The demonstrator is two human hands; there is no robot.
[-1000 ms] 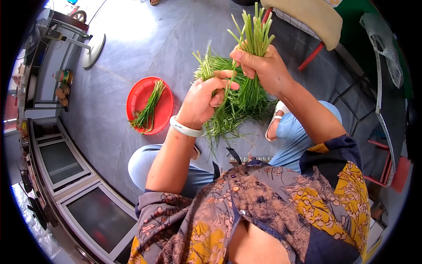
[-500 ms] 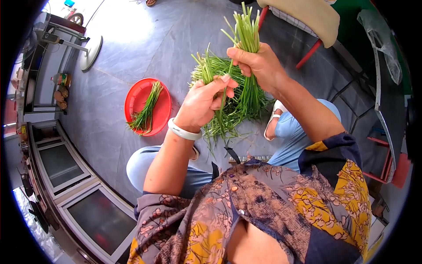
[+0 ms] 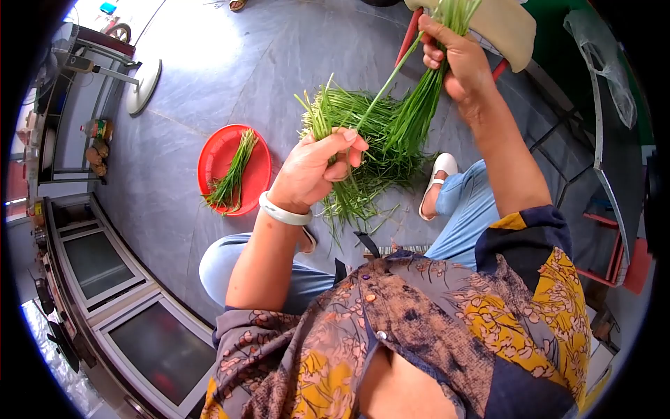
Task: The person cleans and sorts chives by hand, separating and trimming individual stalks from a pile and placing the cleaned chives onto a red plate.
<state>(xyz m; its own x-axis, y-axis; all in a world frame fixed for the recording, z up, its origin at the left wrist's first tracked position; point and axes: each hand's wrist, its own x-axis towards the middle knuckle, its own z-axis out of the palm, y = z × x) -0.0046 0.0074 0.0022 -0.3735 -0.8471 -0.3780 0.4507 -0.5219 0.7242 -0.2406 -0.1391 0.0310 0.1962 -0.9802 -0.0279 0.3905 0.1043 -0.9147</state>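
Note:
My right hand [image 3: 460,63] is raised at the upper right, closed round a thick bunch of garlic chives [image 3: 422,108]. Their pale ends stick up above the fist and the green leaves hang below it. My left hand [image 3: 314,167], with a pale bangle on its wrist, is lower and closed on a smaller bunch of chives [image 3: 319,120]. One long stalk [image 3: 384,92] stretches between the two hands. Behind and below them, a loose heap of chives [image 3: 366,171] lies on the floor.
Left of the heap, a red plastic basin [image 3: 262,174] holds a small bundle of chives [image 3: 236,171]. A stool with a beige cushion [image 3: 506,31] stands at the upper right. Glass-fronted cabinets [image 3: 157,342] line the lower left, and a round stand base [image 3: 145,87] is farther back.
My right hand has moved up and to the right with its bunch, away from my left hand. My left hand has shifted slightly left and down. The single stalk is now drawn out between them.

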